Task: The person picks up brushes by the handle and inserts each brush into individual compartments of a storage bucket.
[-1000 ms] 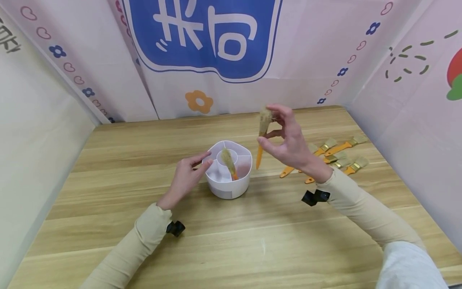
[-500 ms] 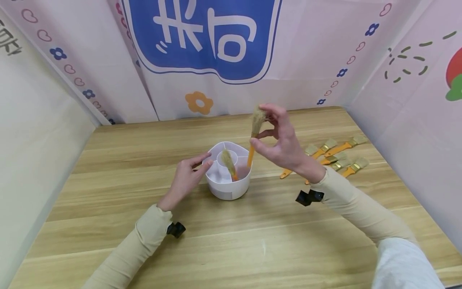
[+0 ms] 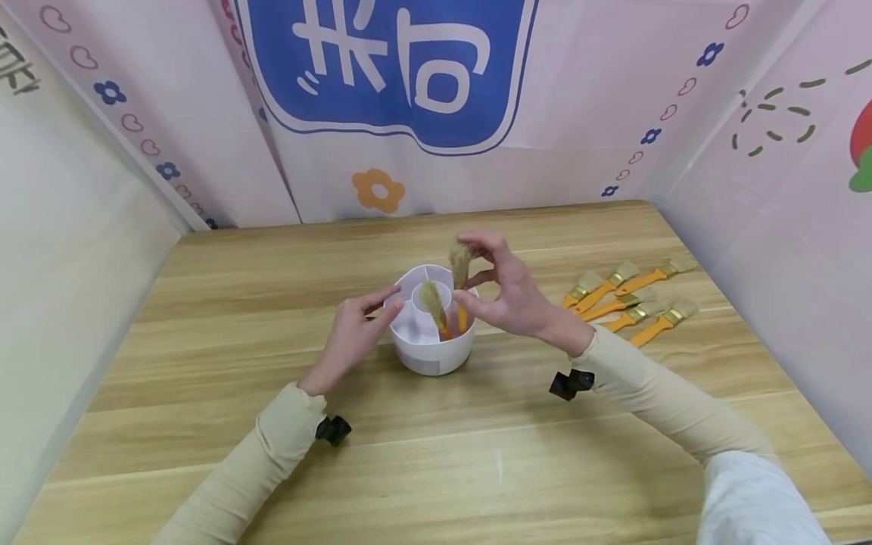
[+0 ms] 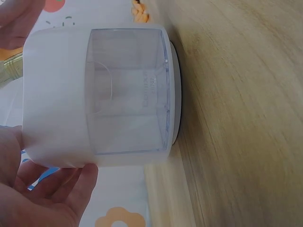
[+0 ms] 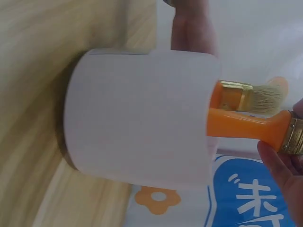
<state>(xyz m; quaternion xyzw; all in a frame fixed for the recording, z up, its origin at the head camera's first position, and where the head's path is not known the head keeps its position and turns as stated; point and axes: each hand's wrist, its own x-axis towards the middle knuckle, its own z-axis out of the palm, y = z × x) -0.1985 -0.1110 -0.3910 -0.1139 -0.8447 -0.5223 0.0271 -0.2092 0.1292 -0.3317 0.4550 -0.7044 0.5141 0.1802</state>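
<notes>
A white round-cornered desk organizer, divided into compartments, stands on the wooden table. My left hand grips its left side, thumb at the rim and other fingers against the outer wall in the left wrist view. My right hand pinches a paintbrush near its ferrule and bristles, bristles up. That brush's orange handle reaches down into the organizer's right compartment; its lower end is hidden by the wall. Another paintbrush leans in the organizer beside it, bristles up.
Several orange-handled paintbrushes lie in a loose group on the table's right side. Printed white sheets wall in the back and both sides. A small black camera is on the right wrist.
My right hand has moved left and down, lowering the paintbrush from beside the organizer into its right compartment. The left hand has kept its place on the organizer.
</notes>
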